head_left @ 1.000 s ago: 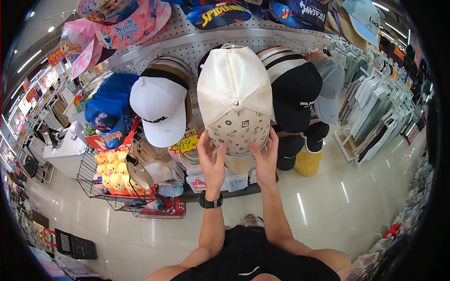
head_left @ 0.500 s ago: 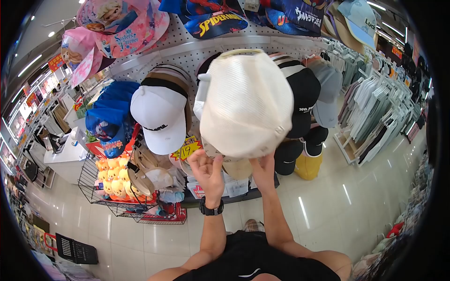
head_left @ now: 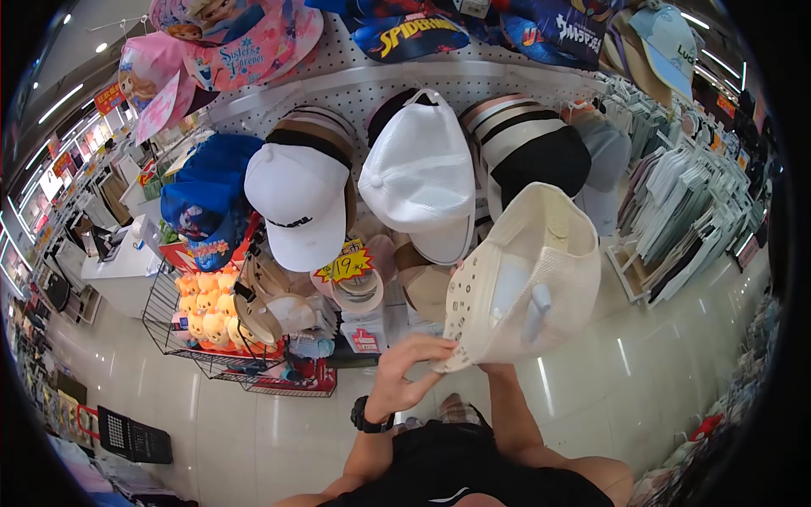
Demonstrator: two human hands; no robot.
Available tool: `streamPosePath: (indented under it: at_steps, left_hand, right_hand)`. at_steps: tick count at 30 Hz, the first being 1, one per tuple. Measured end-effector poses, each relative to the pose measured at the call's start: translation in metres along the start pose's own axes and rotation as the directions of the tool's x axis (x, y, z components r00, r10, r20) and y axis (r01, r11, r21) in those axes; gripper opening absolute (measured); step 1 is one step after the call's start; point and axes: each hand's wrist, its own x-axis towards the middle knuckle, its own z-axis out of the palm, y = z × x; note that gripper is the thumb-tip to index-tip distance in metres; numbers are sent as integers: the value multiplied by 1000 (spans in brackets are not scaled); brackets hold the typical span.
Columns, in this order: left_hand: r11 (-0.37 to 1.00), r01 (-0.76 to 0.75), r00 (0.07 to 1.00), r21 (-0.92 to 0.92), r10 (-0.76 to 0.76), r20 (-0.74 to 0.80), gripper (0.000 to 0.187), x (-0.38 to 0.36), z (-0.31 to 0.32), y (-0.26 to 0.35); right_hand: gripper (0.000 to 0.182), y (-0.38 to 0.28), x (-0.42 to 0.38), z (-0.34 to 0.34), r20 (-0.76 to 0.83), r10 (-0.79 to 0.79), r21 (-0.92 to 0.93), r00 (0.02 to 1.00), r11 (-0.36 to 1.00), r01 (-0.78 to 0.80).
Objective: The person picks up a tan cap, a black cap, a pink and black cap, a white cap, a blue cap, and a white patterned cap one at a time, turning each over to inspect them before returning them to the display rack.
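Observation:
A cream cap (head_left: pixel 557 270) with small dark marks along its brim is tilted so that its inside shows, with something pale within. My left hand (head_left: pixel 407 372), with a black watch on the wrist, pinches the brim's near edge between thumb and fingers. Below the cap my right hand is mostly hidden; only its wrist (head_left: pixel 500 372) and a little of the hand show. Behind hang a white mesh cap (head_left: pixel 422 173), a white cap with dark lettering (head_left: pixel 296 203) and a black cap (head_left: pixel 541 160).
Printed caps (head_left: pixel 414 38) hang above on the pegboard. At the left are blue caps (head_left: pixel 207 194) and a wire basket (head_left: pixel 165 325) with orange plush items. A yellow price sign (head_left: pixel 346 264) sits mid-left. Clothes racks (head_left: pixel 688 211) stand at the right, a black basket (head_left: pixel 131 435) lower left.
The cream cap has moved right and down and turned so its inside shows. The white mesh cap behind it has come into view. My left hand has shifted right and lower, now on the brim.

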Motion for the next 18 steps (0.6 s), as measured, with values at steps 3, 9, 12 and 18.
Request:
streamPosePath:
  at_steps: [3,9,12,18]
  left_hand:
    - [998,65,975,26,-69,210,39,-2,-11,16]
    - [978,146,884,149,-197,424,50,-11,2,20]
    - [970,227,833,83,-237,499,55,-18,15,13]
    - [968,249,831,11,-220,510,64,-34,17,-8]
  right_hand:
    - [72,-47,15,11,18,-34,280,999,960,28]
    - [86,-53,-10,11,284,279,937,917,123,-328]
    - [87,-59,-19,13,204,224,969,953,94,-229]
    - [118,-53,-32,0,327,326,768,887,455,-451]
